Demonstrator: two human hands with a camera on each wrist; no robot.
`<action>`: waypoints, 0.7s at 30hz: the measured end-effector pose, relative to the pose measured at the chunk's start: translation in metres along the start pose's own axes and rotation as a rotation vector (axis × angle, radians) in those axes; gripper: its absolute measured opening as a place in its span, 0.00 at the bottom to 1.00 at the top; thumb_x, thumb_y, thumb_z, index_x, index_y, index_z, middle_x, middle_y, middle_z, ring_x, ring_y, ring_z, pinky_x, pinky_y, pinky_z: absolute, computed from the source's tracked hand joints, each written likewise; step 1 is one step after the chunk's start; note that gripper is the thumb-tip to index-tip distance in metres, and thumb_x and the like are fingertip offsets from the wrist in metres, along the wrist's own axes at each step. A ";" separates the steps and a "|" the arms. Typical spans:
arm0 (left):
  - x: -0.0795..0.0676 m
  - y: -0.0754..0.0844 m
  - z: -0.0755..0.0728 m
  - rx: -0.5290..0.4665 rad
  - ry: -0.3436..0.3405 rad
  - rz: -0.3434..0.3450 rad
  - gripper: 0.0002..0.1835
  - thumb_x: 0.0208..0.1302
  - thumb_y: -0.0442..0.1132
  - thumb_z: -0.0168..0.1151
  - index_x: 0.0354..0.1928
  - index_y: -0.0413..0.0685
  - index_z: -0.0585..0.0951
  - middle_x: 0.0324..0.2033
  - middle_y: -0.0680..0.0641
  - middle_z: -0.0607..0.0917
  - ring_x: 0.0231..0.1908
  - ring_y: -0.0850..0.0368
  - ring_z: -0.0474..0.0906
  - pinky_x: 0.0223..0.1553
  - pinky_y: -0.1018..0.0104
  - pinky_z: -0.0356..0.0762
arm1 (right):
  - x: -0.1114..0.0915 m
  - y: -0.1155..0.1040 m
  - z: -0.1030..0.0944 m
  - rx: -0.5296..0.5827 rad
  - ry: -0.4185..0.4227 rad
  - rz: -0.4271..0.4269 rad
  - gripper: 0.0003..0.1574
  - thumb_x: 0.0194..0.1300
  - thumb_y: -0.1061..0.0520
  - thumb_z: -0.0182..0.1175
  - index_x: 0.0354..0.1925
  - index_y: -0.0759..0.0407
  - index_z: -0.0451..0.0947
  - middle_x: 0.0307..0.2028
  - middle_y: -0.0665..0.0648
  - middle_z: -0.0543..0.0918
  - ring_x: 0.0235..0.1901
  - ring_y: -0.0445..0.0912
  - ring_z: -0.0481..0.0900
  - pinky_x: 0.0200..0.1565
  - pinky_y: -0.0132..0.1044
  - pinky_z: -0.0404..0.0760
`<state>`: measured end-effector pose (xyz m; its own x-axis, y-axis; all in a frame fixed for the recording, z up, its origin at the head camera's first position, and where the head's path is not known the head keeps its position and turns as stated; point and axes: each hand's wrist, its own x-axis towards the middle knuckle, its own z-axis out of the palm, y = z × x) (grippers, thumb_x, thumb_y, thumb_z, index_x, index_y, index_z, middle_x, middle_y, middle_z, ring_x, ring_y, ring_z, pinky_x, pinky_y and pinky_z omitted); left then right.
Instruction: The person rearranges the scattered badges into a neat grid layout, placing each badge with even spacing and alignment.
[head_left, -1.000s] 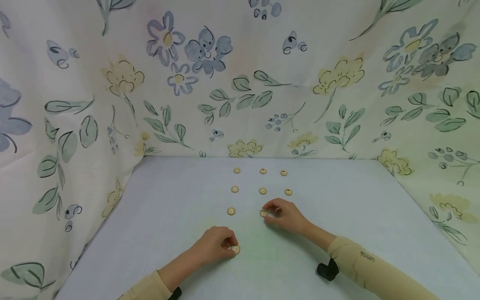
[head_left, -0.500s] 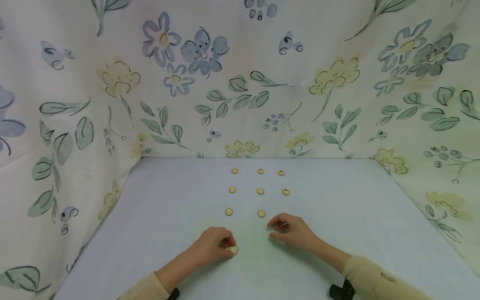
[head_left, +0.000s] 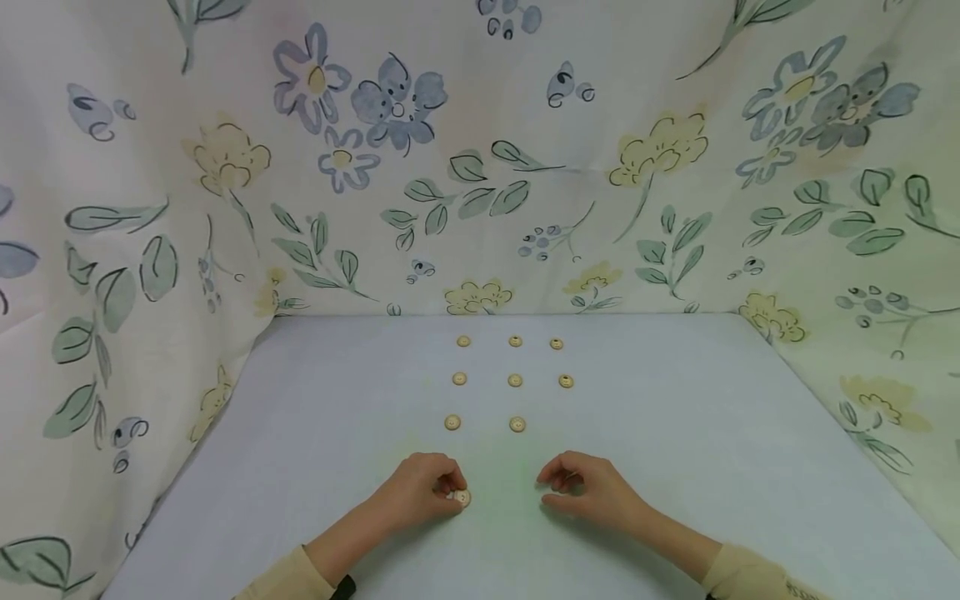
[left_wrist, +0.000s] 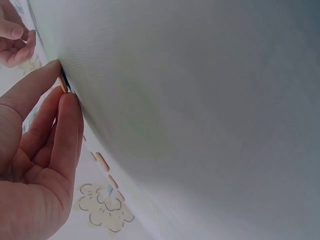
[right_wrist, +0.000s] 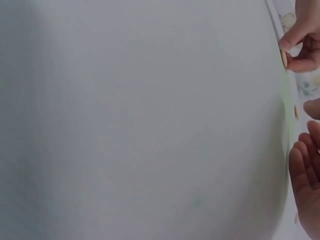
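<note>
My left hand point(head_left: 418, 492) is low over the front of the table and pinches a pale round wooden button point(head_left: 463, 497) at its edge between thumb and fingers. The left wrist view shows that button point(left_wrist: 63, 81) edge-on at the fingertips, close to the cloth. To the right, my right hand point(head_left: 592, 493) hovers near the table with fingers loosely curved, a gap between thumb and index, and nothing held. Just beyond the hands lie two buttons, one on the left point(head_left: 452, 422) and one on the right point(head_left: 517, 424).
Farther back on the white table point(head_left: 337, 392) lie a middle row of three buttons point(head_left: 515, 380) and a back row of three point(head_left: 515, 341). A floral curtain point(head_left: 480, 208) hangs behind the table and along both sides.
My right hand has let go of the front-row right button and drawn back toward the person. The left hand still pinches its button in place. The head view has shifted slightly.
</note>
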<state>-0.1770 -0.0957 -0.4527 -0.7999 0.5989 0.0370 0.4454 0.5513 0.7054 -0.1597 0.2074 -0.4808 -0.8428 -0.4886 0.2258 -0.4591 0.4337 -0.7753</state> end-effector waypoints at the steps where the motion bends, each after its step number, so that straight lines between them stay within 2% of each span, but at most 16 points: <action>1: 0.000 -0.001 0.001 0.004 0.000 0.002 0.06 0.52 0.31 0.71 0.30 0.47 0.83 0.26 0.56 0.81 0.27 0.66 0.74 0.31 0.71 0.74 | -0.002 0.001 0.001 -0.001 0.001 -0.009 0.13 0.57 0.61 0.71 0.41 0.58 0.80 0.36 0.54 0.84 0.33 0.47 0.79 0.37 0.35 0.81; 7: -0.001 -0.001 0.003 0.019 0.009 0.010 0.05 0.51 0.32 0.72 0.30 0.47 0.83 0.25 0.57 0.80 0.27 0.66 0.74 0.30 0.71 0.74 | -0.012 0.004 0.005 0.015 0.002 -0.059 0.12 0.58 0.57 0.70 0.41 0.56 0.80 0.37 0.51 0.84 0.34 0.43 0.80 0.38 0.33 0.80; 15: 0.000 -0.002 0.003 0.025 0.001 0.016 0.06 0.51 0.31 0.72 0.30 0.47 0.84 0.24 0.57 0.80 0.26 0.66 0.73 0.30 0.71 0.74 | -0.014 0.002 0.006 0.010 -0.005 -0.031 0.14 0.58 0.54 0.71 0.42 0.54 0.80 0.38 0.48 0.84 0.35 0.42 0.79 0.39 0.32 0.80; 21: 0.009 0.001 0.002 0.055 -0.011 0.035 0.05 0.51 0.32 0.72 0.29 0.46 0.84 0.23 0.57 0.80 0.25 0.66 0.73 0.29 0.72 0.73 | -0.012 0.003 0.003 0.005 -0.017 -0.004 0.14 0.59 0.52 0.70 0.43 0.52 0.80 0.39 0.47 0.83 0.36 0.41 0.78 0.40 0.31 0.79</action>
<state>-0.1828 -0.0890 -0.4532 -0.7795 0.6242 0.0529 0.4943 0.5609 0.6641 -0.1499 0.2124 -0.4881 -0.8360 -0.5032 0.2188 -0.4612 0.4283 -0.7771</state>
